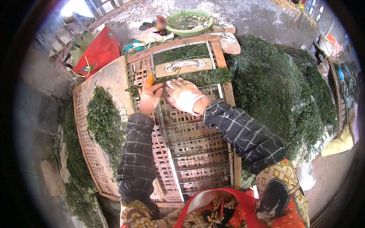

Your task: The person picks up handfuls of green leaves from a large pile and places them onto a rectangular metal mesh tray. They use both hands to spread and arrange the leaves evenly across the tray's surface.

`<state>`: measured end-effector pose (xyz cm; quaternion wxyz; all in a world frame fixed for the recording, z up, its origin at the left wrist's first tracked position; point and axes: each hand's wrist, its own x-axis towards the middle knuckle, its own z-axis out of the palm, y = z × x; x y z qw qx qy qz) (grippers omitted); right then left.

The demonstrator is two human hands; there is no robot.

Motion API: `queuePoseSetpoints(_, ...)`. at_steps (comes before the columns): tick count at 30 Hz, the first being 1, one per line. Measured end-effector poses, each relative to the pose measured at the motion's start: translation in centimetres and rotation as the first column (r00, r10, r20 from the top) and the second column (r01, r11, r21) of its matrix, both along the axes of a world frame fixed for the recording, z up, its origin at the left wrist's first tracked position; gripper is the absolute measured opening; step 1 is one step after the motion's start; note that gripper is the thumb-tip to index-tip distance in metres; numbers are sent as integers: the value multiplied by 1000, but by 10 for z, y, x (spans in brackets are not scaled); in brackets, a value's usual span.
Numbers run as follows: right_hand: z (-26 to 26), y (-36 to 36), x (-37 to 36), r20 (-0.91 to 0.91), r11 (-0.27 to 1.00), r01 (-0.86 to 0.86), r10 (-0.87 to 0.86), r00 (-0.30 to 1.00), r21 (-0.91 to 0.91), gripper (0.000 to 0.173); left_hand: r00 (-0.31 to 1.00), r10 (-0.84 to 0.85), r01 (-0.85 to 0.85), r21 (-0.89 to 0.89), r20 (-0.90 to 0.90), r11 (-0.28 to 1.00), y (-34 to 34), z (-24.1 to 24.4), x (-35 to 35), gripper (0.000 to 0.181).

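Note:
My left hand (149, 95), an orange finger cot (150, 80) on one finger, is at the left end of a strip of damp, dark green plant matter (199, 76). Beside it my right hand (184, 92), in a pale partial glove, lies palm down at the strip's near edge. No held object shows in either hand; the right palm is hidden. Under both is a metal frame with crossbars (196, 139), laid on a woven lattice tray (162, 159) with a wooden rim. A wooden block with a metal handle (184, 67) rests just beyond my fingers.
A board (115, 74) on the left carries a green heap (102, 122). At right rises a large green pile (273, 94). Behind stand a green plastic basket (189, 22), gloves (154, 38) and a red bag (102, 51). A red strap (188, 208) crosses my lap.

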<state>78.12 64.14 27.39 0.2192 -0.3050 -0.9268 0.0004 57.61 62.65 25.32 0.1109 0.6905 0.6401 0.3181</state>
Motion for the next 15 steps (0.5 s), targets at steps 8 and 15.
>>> queuePoseSetpoints(8,-6,2,-20,242,999,38,-34,970,-14,59,929,62,-158,-240,-364,958,-11,32,-1,92)
queuePoseSetpoints(15,-20,0,-25,166,1000,-24,24,986,-2,66,963,26,-75,-175,-268,982,21,-2,-48,50)
